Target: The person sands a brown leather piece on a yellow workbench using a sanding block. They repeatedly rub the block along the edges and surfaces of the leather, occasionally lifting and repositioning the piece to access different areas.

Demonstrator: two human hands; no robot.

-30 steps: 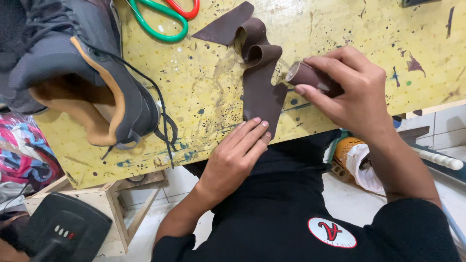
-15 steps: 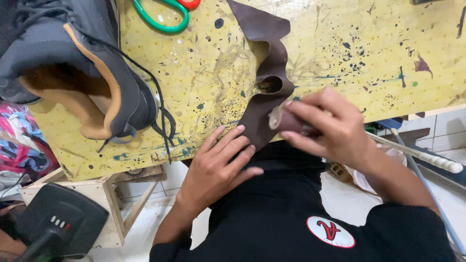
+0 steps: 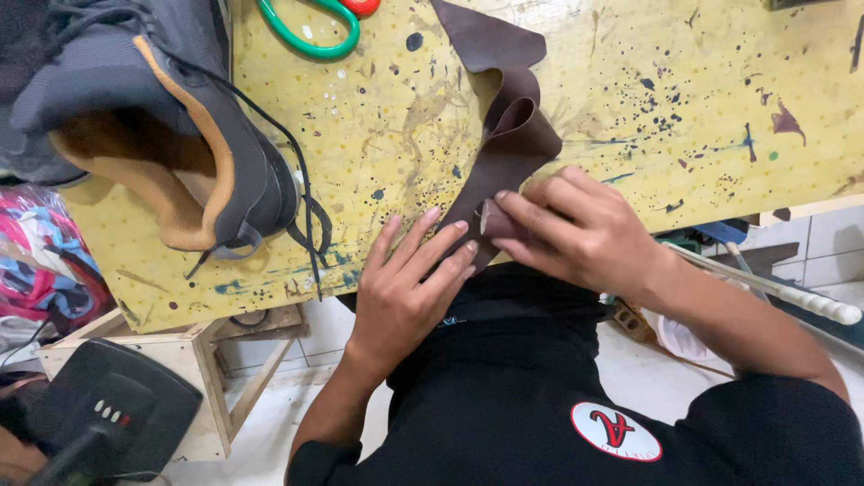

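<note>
A long strip of dark brown leather (image 3: 507, 117) lies folded on the paint-spattered yellow table (image 3: 684, 108), its near end at the table's front edge. My left hand (image 3: 409, 279) lies flat with fingers spread on that near end. My right hand (image 3: 576, 229) is closed around a small brown cylindrical tool (image 3: 498, 219), whose tip rests against the leather right beside my left fingertips.
A grey boot with a tan lining and loose black laces (image 3: 162, 126) sits at the table's left. Green-handled scissors (image 3: 310, 27) lie at the top. A dark machine (image 3: 99, 414) and a wooden frame (image 3: 225, 360) stand on the floor left; a white rod (image 3: 792, 292) lies right.
The view has shifted so the table sits higher in frame. My right hand with the tool has come down the leather to its near end, closing up beside my left hand.
</note>
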